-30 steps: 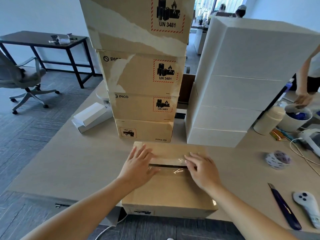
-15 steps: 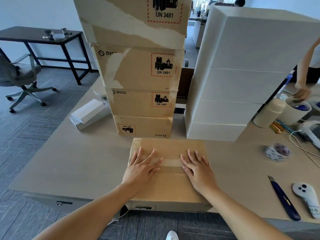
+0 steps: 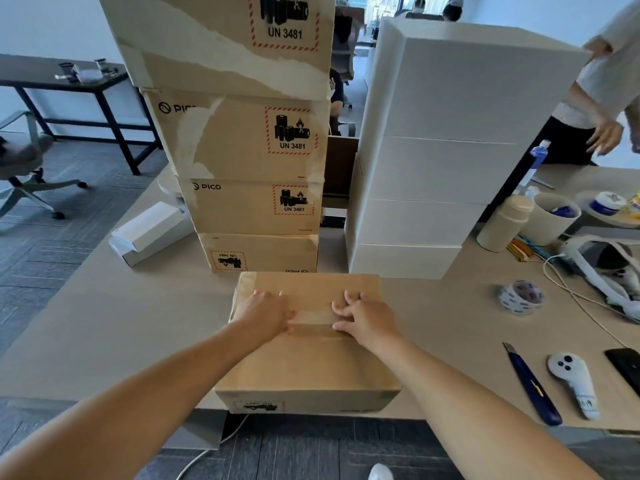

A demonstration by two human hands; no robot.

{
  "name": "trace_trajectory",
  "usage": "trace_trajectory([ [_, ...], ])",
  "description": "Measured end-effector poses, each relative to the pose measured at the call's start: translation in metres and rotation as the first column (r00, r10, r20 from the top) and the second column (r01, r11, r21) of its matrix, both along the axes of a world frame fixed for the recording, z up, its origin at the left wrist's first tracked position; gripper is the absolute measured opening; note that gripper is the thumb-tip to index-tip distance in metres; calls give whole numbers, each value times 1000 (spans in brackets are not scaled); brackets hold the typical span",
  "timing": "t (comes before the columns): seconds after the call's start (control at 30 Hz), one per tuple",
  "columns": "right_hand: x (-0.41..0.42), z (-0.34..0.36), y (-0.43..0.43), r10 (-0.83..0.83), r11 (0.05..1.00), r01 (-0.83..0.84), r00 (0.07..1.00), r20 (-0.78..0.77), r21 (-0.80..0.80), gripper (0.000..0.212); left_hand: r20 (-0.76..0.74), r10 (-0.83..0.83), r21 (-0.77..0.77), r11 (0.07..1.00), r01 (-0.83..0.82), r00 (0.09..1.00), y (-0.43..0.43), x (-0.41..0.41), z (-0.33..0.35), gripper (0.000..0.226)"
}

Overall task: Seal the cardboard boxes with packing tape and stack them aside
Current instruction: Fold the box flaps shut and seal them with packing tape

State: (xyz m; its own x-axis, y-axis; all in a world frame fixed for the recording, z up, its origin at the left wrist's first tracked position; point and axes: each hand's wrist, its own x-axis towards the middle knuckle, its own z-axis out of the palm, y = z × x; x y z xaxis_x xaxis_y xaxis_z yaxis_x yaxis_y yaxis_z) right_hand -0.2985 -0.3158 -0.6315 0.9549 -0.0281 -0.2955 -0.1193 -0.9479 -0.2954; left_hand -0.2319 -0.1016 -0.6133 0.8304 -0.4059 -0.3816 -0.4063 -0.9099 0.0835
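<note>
Stacked cartons (image 3: 256, 209) stand behind box (image 3: 308, 368), perhaps touching; tape roll (image 3: 521, 296) aside.

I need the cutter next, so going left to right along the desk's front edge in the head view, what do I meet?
Left hand → right hand, both on the cardboard box → blue utility knife → white controller → black phone.
</note>
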Motion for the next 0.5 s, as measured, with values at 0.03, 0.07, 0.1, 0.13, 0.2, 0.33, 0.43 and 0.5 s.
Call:
trace_trajectory([
  [0.03, 0, 3, -1, 28, 1000, -28, 1000, 14, -10, 43, 19, 13, 18, 1000, -14, 1000, -9, 1, 6, 29],
  [0.07, -3, 5, -4, 70, 997, -70, 997, 33, -16, 40, 44, 2, 59, 998, -5, 999, -19, 1, 11, 21],
  [0.1, -8, 6, -9, 126, 992, -125, 991, 52, -18, 37, 66, -29, 119, 993, 21, 997, -28, -1, 16, 20],
  [0.13, -14, 3, -17, 187, 982, -187, 980, 70, -7, 36, 82, -80, 206, 977, 62, 993, -42, -3, 18, 23],
  [0.2, -30, -4, -38, 286, 954, -294, 952, 112, 63, 35, 84, -170, 402, 907, 123, 982, -64, -9, 18, 27],
  [0.33, -52, -10, -108, 349, 906, -383, 916, 196, 178, 31, -1, -140, 588, 801, 114, 990, -128, -9, 15, 30],
  [0.43, -54, -2, -172, 307, 922, -345, 928, 211, 176, 27, -51, -176, 555, 813, 174, 983, -198, -6, 35, 28],
  [0.5, -52, 2, -226, 253, 945, -286, 947, 199, 161, 27, -25, -219, 448, 870, 207, 975, -259, -1, 47, 31],
])
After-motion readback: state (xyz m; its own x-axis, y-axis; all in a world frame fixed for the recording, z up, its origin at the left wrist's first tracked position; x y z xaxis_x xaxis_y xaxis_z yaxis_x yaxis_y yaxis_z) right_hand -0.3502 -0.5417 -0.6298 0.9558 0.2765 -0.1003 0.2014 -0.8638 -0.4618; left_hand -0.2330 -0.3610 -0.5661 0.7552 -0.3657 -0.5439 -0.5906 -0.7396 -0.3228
